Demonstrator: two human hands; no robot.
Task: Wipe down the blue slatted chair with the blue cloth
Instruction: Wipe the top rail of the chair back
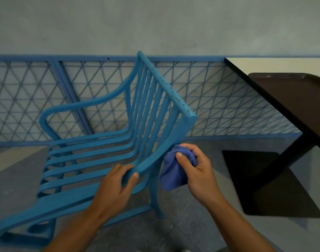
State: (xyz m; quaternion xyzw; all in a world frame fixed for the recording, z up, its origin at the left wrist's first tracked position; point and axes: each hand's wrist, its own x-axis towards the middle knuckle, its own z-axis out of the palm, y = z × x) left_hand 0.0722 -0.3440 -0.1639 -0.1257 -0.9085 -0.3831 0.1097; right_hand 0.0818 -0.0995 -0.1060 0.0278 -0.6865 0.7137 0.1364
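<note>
While the blue slatted chair [108,142] stands on the floor beside a mesh railing [219,99], the left hand [115,188] curls around its near armrest and steadies it. The right hand [197,170] clenches the bunched blue cloth [171,174] against the rear post under the armrest. Risk: hard rubbing could tip or slide the chair if the steadying grip slackens; the loose cloth tail may snag.

Dim, flat daylight; soft focus, wide-angle bending at edges (railing [219,106] bows).
</note>
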